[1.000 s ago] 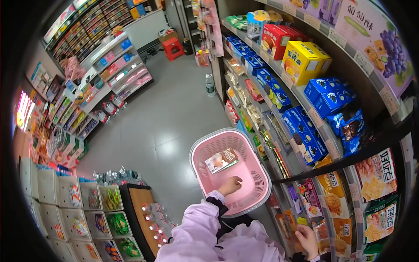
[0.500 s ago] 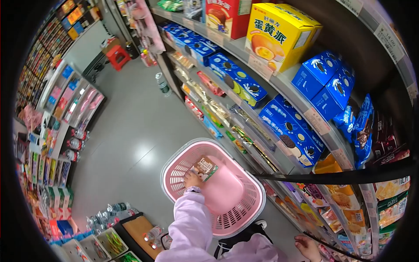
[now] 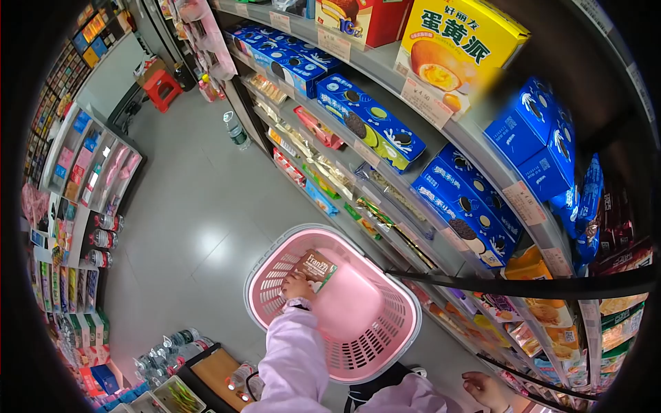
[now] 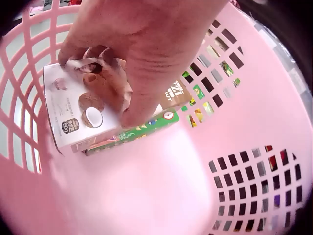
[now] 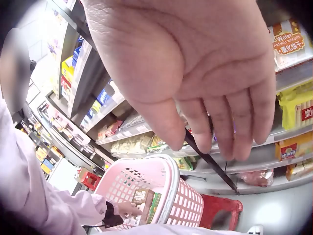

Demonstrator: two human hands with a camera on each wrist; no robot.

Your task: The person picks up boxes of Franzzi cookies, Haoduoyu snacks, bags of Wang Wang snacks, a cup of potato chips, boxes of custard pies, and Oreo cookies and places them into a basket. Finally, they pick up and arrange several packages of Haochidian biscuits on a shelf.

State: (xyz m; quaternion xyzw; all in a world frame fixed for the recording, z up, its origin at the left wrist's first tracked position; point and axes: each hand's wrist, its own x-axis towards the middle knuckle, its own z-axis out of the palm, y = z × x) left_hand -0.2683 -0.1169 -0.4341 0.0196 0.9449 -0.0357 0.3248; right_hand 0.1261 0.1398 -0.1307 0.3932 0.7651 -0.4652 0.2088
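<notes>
Inside the pink basket, my left hand is on a brown and white box. In the left wrist view the left hand grips that box from above, fingers at the far edge and thumb across its near face. Under it lies a green box, close to the basket wall. My right hand hangs beside the lower shelves, holding nothing. The right wrist view shows the right hand palm in view, fingers extended.
Shelves of snacks run along the right, with a yellow box and blue boxes. Water bottles stand on the floor at lower left, another bottle beside the shelf end. A red stool stands farther back.
My left hand has moved from the basket's near side to the box at its left and taken hold of it. The view has swung toward the shelves.
</notes>
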